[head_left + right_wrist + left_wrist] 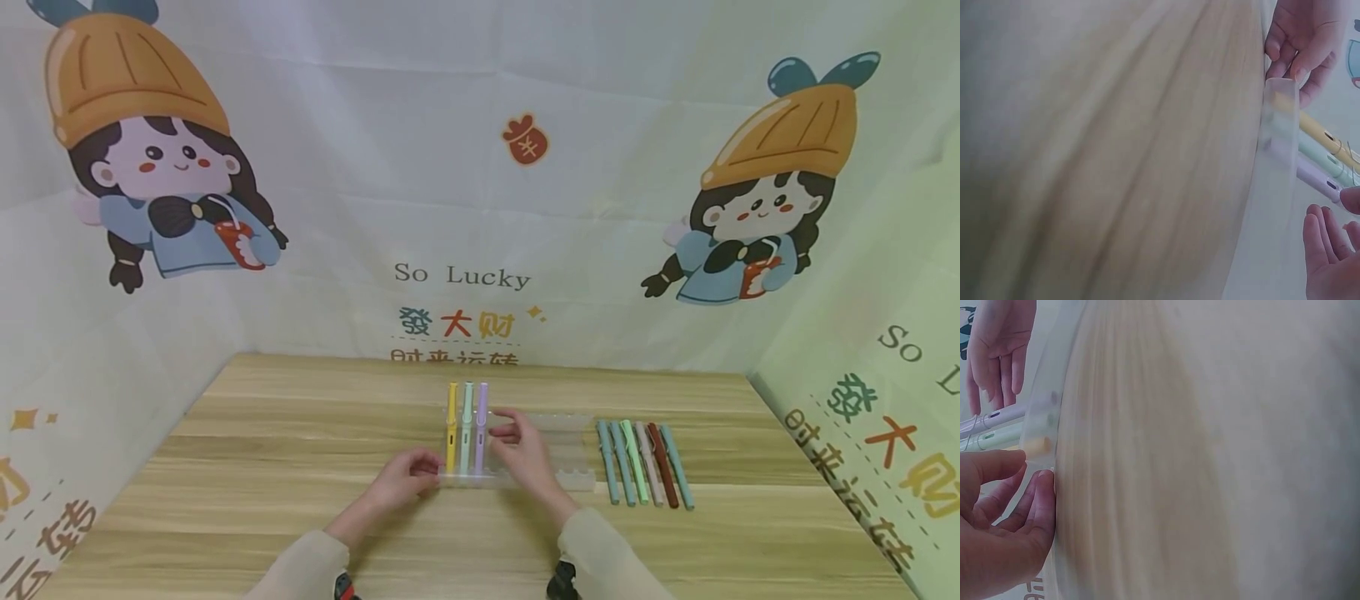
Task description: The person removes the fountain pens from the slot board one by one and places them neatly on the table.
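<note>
A clear plastic pen tray (pixel 558 479) with notched edges lies on the table. In its left end, side by side, are a yellow pen (pixel 452 433), a pale green pen (pixel 467 429) and a purple pen (pixel 482 429). My left hand (pixel 408 477) pinches the tray's front left corner between thumb and fingers, as the left wrist view shows. Over the tray, just right of the purple pen, is my right hand (pixel 522 450). Its fingers are spread and loosely bent with nothing held; the thumb (pixel 1351 199) is close to the purple pen, contact unclear.
Right of the tray, several capped pens lie in a row: blue-grey pens (pixel 607 462), a bright green pen (pixel 634 462), a greyish-pink pen (pixel 649 465) and a dark red pen (pixel 663 467). A printed cloth (pixel 337 225) hangs around the wooden table (pixel 300 433).
</note>
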A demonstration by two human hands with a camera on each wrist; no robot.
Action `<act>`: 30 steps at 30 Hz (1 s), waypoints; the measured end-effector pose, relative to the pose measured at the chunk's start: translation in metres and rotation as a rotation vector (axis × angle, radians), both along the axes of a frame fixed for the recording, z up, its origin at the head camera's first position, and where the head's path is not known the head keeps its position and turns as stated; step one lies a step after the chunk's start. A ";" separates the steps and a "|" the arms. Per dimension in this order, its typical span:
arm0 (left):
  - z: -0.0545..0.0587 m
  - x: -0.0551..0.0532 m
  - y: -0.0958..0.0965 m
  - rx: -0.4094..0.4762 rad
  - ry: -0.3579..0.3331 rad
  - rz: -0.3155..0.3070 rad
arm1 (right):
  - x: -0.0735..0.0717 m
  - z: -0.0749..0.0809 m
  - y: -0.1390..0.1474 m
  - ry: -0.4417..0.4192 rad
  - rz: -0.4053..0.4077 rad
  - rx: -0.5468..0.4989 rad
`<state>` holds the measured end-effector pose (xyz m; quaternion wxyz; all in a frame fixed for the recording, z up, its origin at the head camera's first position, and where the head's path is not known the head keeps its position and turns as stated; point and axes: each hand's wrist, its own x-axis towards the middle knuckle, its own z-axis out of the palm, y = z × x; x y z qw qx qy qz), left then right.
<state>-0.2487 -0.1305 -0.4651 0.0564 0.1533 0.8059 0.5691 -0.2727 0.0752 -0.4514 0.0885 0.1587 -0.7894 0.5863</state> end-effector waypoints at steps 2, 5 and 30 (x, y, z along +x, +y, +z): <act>0.000 0.000 0.000 -0.003 0.004 -0.004 | -0.001 0.000 -0.003 -0.004 -0.003 -0.001; -0.002 -0.001 0.000 0.001 0.008 -0.008 | 0.001 0.005 -0.008 -0.005 -0.005 -0.016; 0.000 0.000 0.001 0.009 -0.010 -0.008 | 0.020 0.035 -0.016 0.000 0.017 -0.062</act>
